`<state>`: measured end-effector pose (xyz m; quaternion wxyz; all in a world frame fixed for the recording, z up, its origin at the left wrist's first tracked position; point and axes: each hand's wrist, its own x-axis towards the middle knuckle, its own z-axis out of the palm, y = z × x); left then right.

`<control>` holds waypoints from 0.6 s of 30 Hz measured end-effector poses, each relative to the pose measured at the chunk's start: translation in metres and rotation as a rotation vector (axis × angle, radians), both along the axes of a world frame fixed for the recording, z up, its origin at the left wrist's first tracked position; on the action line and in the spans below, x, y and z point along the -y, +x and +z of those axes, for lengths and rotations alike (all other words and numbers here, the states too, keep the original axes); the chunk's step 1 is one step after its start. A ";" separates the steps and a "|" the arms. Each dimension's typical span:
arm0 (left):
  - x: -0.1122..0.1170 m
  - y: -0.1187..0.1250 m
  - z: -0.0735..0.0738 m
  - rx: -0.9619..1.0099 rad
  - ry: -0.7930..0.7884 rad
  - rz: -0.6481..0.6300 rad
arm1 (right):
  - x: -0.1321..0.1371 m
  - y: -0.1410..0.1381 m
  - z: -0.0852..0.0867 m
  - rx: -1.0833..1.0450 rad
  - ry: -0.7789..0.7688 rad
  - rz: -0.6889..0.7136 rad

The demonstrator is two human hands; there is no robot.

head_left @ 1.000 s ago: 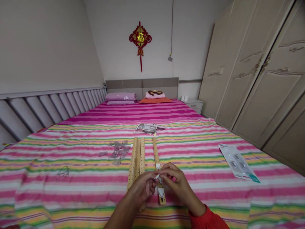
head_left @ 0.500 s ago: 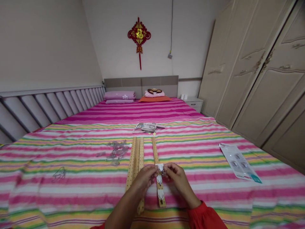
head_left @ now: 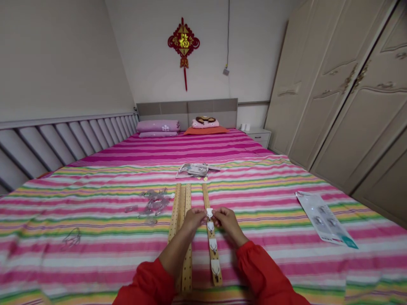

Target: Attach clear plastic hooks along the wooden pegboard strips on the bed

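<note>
A narrow wooden strip with small holes point(head_left: 205, 195) lies lengthwise in front of me. My left hand point(head_left: 194, 218) pinches the left edge of a white adhesive hook point(head_left: 209, 212) over this strip. From the other side, the fingertips of my right hand point(head_left: 225, 219) are closed at the hook's right edge. Whether its back is stuck down, I cannot tell. Nearer to me, three more white hooks sit in a row on the strip: the closest one point(head_left: 216, 267), a middle one point(head_left: 213, 245) and one just below my fingers point(head_left: 210, 227).
More perforated wooden strips point(head_left: 188, 262) lie left of my left forearm. Clear plastic pieces point(head_left: 155, 202) are heaped beyond, with a thin clear scrap point(head_left: 72, 238) at far left. A blister pack point(head_left: 327, 220) lies right, and packaging point(head_left: 195, 170) sits farther up the striped bedspread point(head_left: 270, 199).
Both hands have moved forward along the strip with the white hook. A hook that was hidden beneath them now shows. The camera view has shifted slightly.
</note>
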<state>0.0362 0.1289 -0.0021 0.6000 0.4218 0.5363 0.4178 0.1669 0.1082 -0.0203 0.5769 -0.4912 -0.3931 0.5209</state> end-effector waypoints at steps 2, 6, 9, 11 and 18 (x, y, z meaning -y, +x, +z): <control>-0.007 0.003 -0.007 -0.039 0.004 0.006 | -0.008 0.000 -0.007 0.018 -0.003 -0.009; -0.016 0.007 -0.017 -0.097 0.027 0.005 | -0.021 0.000 -0.023 0.069 0.000 -0.040; -0.020 0.009 -0.021 -0.129 0.031 0.005 | -0.027 0.002 -0.033 0.110 -0.005 -0.059; -0.023 0.009 -0.023 -0.146 0.025 0.004 | -0.030 0.002 -0.038 0.133 -0.009 -0.070; -0.027 0.007 -0.030 -0.168 -0.006 0.015 | -0.039 0.000 -0.048 0.185 0.004 -0.117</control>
